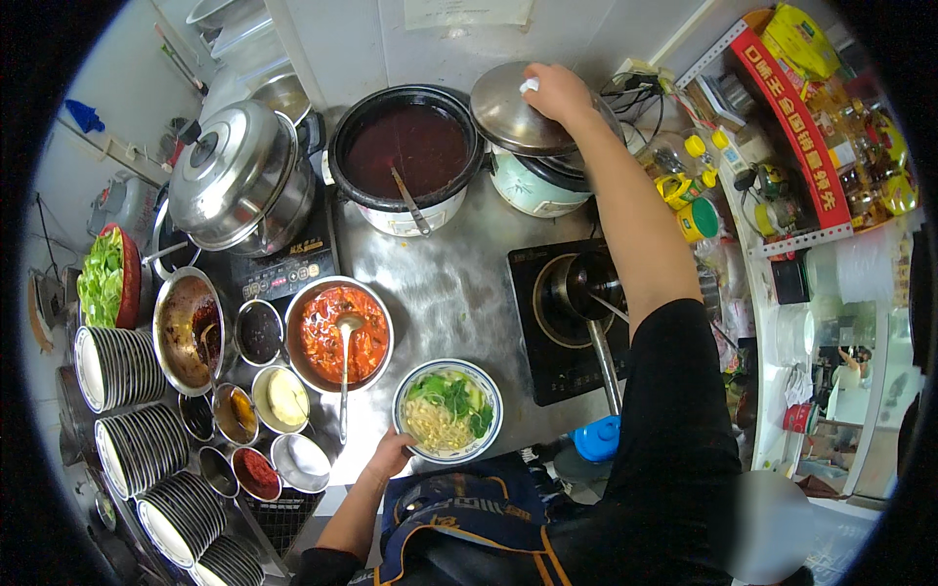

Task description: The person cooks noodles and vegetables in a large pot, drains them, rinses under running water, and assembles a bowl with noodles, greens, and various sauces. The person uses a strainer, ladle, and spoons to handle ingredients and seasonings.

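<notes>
My left hand (390, 452) grips the near left rim of a blue-and-white bowl (402, 392) by the counter's front edge. Leafy greens (450, 396) and bean sprouts (438, 423) fill the bowl. With my right arm stretched far forward, my right hand (560, 91) grasps a white piece, perhaps cloth or a knob, on top of a round metal lid (506, 110). The lid sits tilted over a pale green pot (538, 187), whose contents are hidden. Left of that pot, an open cooker (414, 146) of dark red-brown liquid has a metal utensil handle (409, 198) sticking out.
A saucepan (586, 286) stands on the right induction cooktop (542, 373). To the left are a basin of red sauce (290, 322) with a ladle (344, 395), several condiment containers, plate stacks (143, 450) and a lidded steel pot (227, 176). Bottles (692, 187) line the right shelf.
</notes>
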A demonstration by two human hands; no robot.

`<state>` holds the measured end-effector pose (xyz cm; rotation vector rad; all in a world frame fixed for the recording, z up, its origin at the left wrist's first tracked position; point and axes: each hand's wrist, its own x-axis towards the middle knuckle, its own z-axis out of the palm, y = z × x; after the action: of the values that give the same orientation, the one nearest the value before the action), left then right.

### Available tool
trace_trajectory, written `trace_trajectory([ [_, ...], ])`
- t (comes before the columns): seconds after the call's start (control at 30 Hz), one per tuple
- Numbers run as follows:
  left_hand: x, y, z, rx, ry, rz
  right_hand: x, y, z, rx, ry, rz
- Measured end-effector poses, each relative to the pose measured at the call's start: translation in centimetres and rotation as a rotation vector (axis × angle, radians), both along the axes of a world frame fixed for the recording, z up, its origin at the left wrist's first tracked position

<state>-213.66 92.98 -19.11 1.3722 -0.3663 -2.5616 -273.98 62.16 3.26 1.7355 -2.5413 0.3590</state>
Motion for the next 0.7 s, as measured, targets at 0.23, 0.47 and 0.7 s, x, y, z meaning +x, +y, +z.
trace_trajectory([
  [0.23, -0.3, -0.6, 0.3, -0.033, -0.012, -0.031, 1.0, 1.9, -0.4, -0.089, 0.199, 0.083],
  [0.47, -0.4, -0.7, 1.6, -0.092, -0.005, -0.010, 17.6, 7.6, -0.1, 0.179, -0.194, 0.799],
  [0.7, 1.6, -0.6, 8.7, -0.118, 0.108, 0.042, 17.6, 14.5, 0.8, 0.366, 0.074, 0.360],
])
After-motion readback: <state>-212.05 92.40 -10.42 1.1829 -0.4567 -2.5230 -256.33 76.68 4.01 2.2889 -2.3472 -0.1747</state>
